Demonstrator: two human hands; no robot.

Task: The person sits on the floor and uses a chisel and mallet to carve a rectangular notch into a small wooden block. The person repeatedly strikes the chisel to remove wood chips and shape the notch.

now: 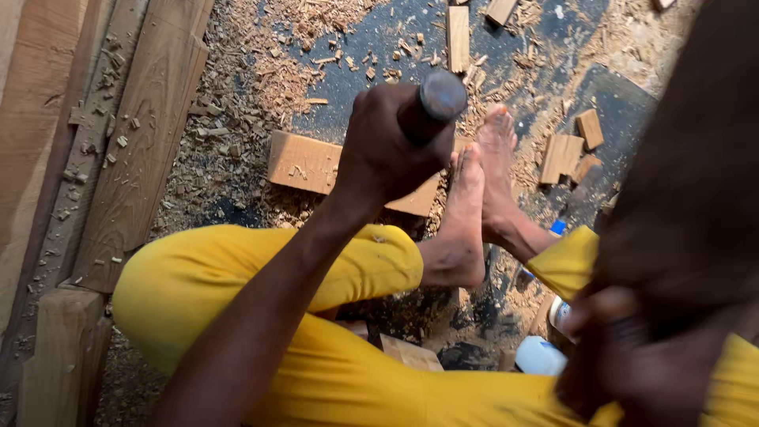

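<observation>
My left hand is closed around the dark handle of a tool with a round grey butt end, held above a light wooden block on the floor. My right hand, blurred and close to the camera at the lower right, grips a large dark brown club-like piece that rises toward the upper right. My legs in yellow trousers are folded under my arms. My bare feet rest against the block. The tool's working end is hidden behind my left hand.
Long rough planks lie along the left side. Wood chips and shavings cover the dark floor. Small offcut blocks lie at the right and a strip at the top. A white container sits by my right knee.
</observation>
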